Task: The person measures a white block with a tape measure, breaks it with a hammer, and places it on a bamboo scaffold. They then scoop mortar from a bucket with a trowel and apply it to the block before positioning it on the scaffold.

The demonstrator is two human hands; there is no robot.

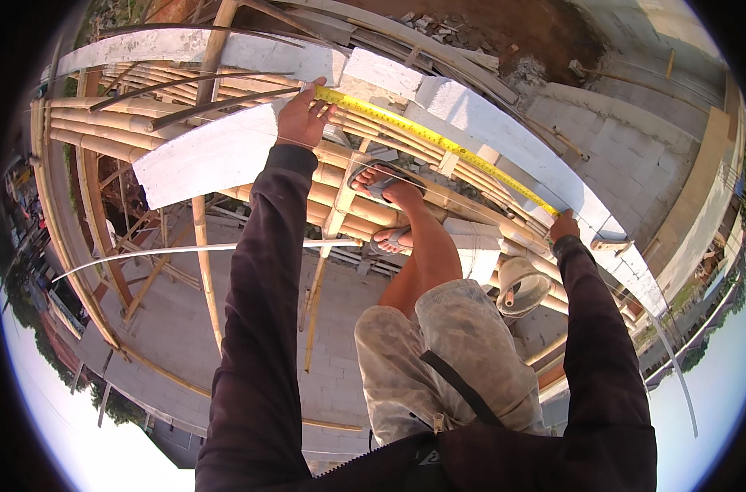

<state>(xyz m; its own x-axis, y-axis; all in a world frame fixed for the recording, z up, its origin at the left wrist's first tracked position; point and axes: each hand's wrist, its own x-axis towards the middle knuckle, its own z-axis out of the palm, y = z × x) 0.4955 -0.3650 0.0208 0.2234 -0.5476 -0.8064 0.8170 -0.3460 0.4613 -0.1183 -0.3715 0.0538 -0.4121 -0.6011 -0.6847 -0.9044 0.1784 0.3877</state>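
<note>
A yellow tape measure [438,141] is stretched out along the top of a white block wall [479,111], running from upper left down to the right. My left hand [303,120] pinches its left end near a gap between white blocks, beside dark rods. At the other end, my right hand [563,227] grips the tape with the fingers closed, close to the wall's edge. The case of the tape cannot be made out. Below the tape, my sandalled feet stand on bamboo poles [352,223]. A loose white block [213,156] lies left of my left forearm.
A grey bucket [522,287] sits on the bamboo to the left of my right forearm. Dark metal rods [225,105] stick out near my left hand. A thin pale strip [200,248] crosses at left. Upright bamboo poles [200,271] and a drop to lower levels surround the platform.
</note>
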